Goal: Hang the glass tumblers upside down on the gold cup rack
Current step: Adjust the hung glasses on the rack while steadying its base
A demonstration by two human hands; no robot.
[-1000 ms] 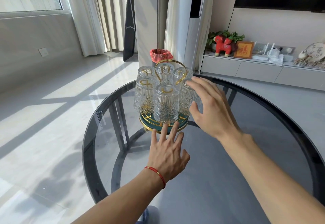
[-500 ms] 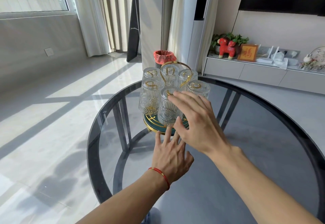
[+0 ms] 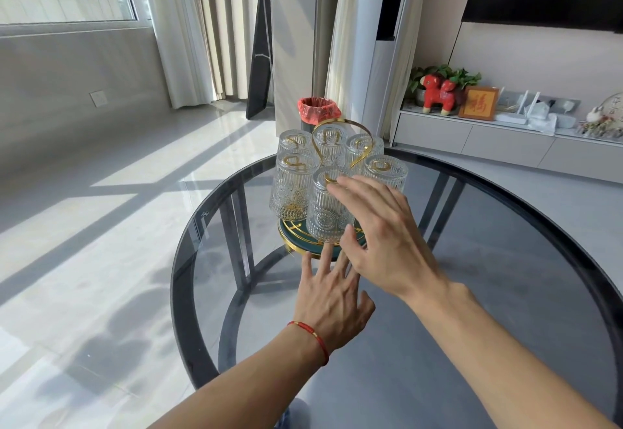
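Observation:
The gold cup rack [image 3: 340, 125], with a looped handle and a round green base, stands on the round dark glass table [image 3: 505, 294]. Several ribbed glass tumblers hang upside down on its pegs. The nearest tumbler [image 3: 325, 206] is at the front, another tumbler [image 3: 292, 186] to its left. My right hand [image 3: 381, 236] hovers just in front of the nearest tumbler, fingers spread, holding nothing. My left hand [image 3: 332, 300], with a red string at the wrist, lies flat on the table with its fingertips at the rack's base.
A bin with a red bag [image 3: 318, 113] stands on the floor behind the table. At the right is a low cabinet [image 3: 505, 142] with a red figurine, a plant and a framed picture. Curtains and a window are at the left.
My right hand moved from the right-hand tumbler to the front of the rack, in front of the nearest tumbler. My left hand stayed at the rack's base. The view shifted slightly.

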